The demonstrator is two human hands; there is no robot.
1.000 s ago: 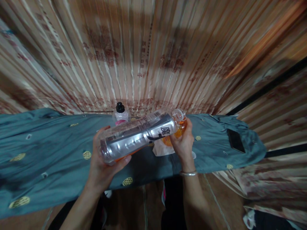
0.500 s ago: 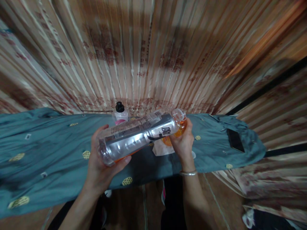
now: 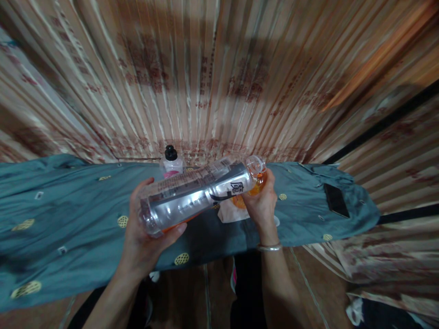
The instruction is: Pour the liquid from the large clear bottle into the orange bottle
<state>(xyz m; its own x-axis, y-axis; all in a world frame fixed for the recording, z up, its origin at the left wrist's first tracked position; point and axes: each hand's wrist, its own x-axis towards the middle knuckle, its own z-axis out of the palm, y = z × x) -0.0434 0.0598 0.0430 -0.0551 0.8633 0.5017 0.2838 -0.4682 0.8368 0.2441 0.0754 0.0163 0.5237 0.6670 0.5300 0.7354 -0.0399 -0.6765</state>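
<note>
A clear plastic bottle [image 3: 192, 194] with a silver and black label lies tilted in the air, its base at the left and its narrower end higher at the right. My left hand [image 3: 144, 228] is wrapped round its base end, thumb underneath. Some orange shows along its lower side. At the other end, my right hand [image 3: 262, 201] grips a clear container with orange liquid [image 3: 258, 186]. That container is partly hidden by the hand and the bottle, and I cannot tell its full shape. Below it sits a white cloth or tissue [image 3: 231, 215].
A green patterned cloth [image 3: 85, 205] covers the table. Behind the bottle stands a clear bottle with a black cap [image 3: 170, 160]. A dark phone [image 3: 336, 200] lies at the right. A small white round piece [image 3: 276, 221] is beside my right wrist. A pleated curtain [image 3: 212, 91] hangs behind.
Almost nothing differs. Both hands keep their grips, and the bottle stays at nearly the same tilt.
</note>
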